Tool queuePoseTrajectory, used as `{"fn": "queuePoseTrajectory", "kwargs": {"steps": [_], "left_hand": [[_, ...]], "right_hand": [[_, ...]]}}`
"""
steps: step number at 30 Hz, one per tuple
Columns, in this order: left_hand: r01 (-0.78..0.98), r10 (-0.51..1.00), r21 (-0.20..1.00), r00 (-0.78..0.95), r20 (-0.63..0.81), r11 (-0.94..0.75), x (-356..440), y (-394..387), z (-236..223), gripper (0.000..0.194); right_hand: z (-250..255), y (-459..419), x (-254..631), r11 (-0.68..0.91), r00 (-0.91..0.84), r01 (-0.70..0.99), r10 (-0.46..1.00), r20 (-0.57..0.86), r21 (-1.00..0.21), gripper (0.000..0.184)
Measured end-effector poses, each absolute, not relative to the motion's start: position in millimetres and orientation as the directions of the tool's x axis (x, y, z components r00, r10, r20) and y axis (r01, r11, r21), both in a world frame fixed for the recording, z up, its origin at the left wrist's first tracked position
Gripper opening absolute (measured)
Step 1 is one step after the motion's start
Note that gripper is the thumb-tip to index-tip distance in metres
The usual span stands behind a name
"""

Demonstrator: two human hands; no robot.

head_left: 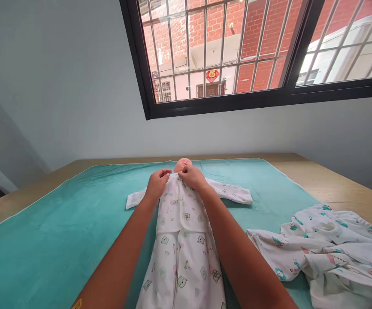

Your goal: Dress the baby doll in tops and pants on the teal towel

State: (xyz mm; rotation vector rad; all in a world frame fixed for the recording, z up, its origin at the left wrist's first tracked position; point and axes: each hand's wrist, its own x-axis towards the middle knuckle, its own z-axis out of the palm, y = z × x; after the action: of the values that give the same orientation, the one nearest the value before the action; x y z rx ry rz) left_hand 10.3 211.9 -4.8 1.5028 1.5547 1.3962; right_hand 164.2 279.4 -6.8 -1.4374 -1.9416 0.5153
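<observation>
A baby doll lies on its back on a teal mat, head toward the window. It wears a white printed top and matching printed trousers; its sleeves spread to both sides. My left hand and my right hand meet at the doll's neck. Both pinch the collar of the top, fingers closed on the cloth. My forearms run down either side of the doll's body.
A loose heap of white printed baby clothes lies on the mat's right edge. The mat covers a wooden table set against a grey wall under a barred window.
</observation>
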Motion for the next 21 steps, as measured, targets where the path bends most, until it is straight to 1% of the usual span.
{"fn": "queuePoseTrajectory", "kwargs": {"steps": [3,6,8,10,14,16,18,21], "left_hand": [[0.356,0.951,0.920,-0.191,0.243,-0.164,29.8,231.9,2.4,0.032],[0.382,0.961,0.906,-0.125,0.245,-0.182,46.1,246.5,0.3,0.027],[0.400,0.962,0.894,-0.092,0.256,-0.200,52.2,251.5,-3.8,0.028],[0.421,0.958,0.883,-0.092,0.270,-0.208,54.3,253.4,-7.9,0.031],[0.483,0.951,0.849,-0.099,0.294,-0.212,53.0,252.7,-13.7,0.031],[0.524,0.949,0.827,-0.101,0.299,-0.205,52.7,252.3,-15.3,0.027],[0.558,0.944,0.807,-0.116,0.307,-0.194,53.1,252.7,-16.6,0.023],[0.593,0.941,0.784,-0.124,0.314,-0.184,53.7,254.2,-17.8,0.018]], "right_hand": [[-0.6,279.7,171.0,0.348,-0.262,0.664,0.937,0.230,-0.662,0.023],[2.2,281.3,178.2,0.362,-0.320,0.624,0.927,0.196,-0.693,0.029],[2.0,283.0,182.4,0.350,-0.335,0.582,0.926,0.175,-0.734,0.032],[0.0,285.1,186.7,0.317,-0.353,0.506,0.925,0.143,-0.802,0.034],[-8.1,289.3,194.1,0.166,-0.357,0.299,0.933,0.052,-0.940,0.029],[-12.7,291.2,195.8,0.097,-0.340,0.203,0.940,0.022,-0.974,0.024],[-16.3,292.6,195.8,0.067,-0.316,0.161,0.949,0.013,-0.985,0.019],[-19.3,293.5,193.7,0.073,-0.290,0.186,0.957,0.017,-0.980,0.016]]}}
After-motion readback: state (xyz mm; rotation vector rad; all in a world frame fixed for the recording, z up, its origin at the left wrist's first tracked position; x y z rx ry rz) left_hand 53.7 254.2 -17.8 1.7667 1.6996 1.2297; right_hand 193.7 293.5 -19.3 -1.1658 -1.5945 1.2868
